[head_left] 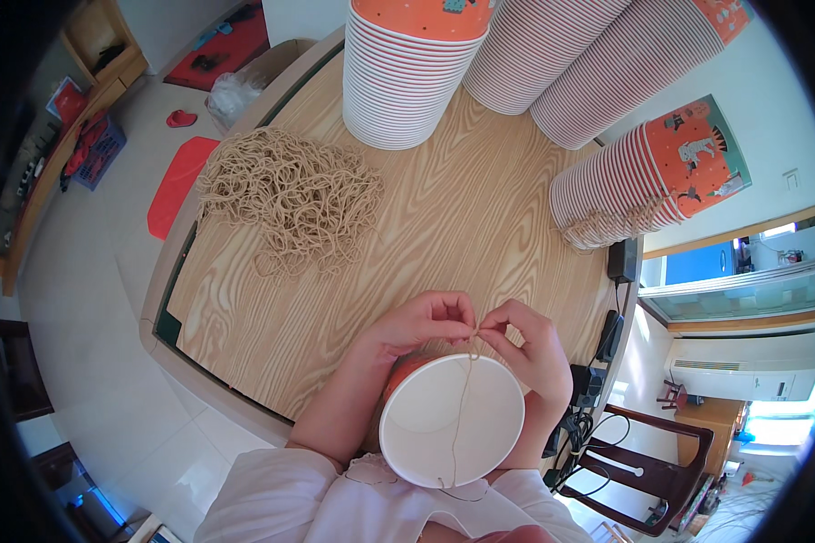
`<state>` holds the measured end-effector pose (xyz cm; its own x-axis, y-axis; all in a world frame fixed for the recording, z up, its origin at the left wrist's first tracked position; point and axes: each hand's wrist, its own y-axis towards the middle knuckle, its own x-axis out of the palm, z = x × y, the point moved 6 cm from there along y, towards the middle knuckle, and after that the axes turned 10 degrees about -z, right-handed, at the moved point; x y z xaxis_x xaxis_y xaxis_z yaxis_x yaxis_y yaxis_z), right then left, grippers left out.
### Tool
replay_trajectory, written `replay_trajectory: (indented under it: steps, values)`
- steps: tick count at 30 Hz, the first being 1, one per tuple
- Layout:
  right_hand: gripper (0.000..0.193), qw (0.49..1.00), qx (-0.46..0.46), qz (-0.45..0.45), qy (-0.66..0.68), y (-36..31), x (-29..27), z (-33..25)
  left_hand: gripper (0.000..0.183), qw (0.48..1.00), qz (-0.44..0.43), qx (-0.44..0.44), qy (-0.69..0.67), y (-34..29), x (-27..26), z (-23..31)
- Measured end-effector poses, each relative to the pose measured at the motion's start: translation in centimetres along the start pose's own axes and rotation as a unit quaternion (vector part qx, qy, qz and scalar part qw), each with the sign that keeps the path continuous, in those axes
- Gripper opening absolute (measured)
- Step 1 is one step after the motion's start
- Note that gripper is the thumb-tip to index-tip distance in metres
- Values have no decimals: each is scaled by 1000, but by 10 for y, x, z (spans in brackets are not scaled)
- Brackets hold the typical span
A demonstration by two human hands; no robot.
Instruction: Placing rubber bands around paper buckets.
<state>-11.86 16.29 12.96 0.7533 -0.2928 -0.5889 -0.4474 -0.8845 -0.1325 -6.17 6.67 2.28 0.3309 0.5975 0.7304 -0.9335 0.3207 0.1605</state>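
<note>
A large paper bucket (pixel 426 421) with a white inside and an orange outer wall is between my forearms, its mouth facing up toward me. A thin tan twine (pixel 463 407) runs across that mouth from the far rim to the near rim. Just beyond the far rim, my left hand (pixel 433 319) pinches the twine between thumb and fingertips. Almost touching it, my right hand (pixel 527 347) is closed on the same twine in a pinch. The twine's exact shape between my fingertips is too small to make out.
Loose tan twine lengths (pixel 290 195) lie heaped at the table's left. Tall nested bucket stacks (pixel 398 90) stand along the far side. Another stack (pixel 607 185) at the right has twine hanging on it. Black adapters and cables (pixel 589 385) line the right edge of the wood-grain table (pixel 435 217).
</note>
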Motion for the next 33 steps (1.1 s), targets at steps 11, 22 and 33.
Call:
replay_trajectory:
  steps: [11,22,33]
  values:
    - [12,997,-57,-47,39,-1,-3,-8,13,998,36,-11,-49,-2,-8,-7]
    - [9,995,-14,-78,53,0,2,8,13,999,27,7,-47,-1,-7,-5]
    - [12,988,7,-123,96,2,12,7,9,1000,20,17,-8,0,-7,-2]
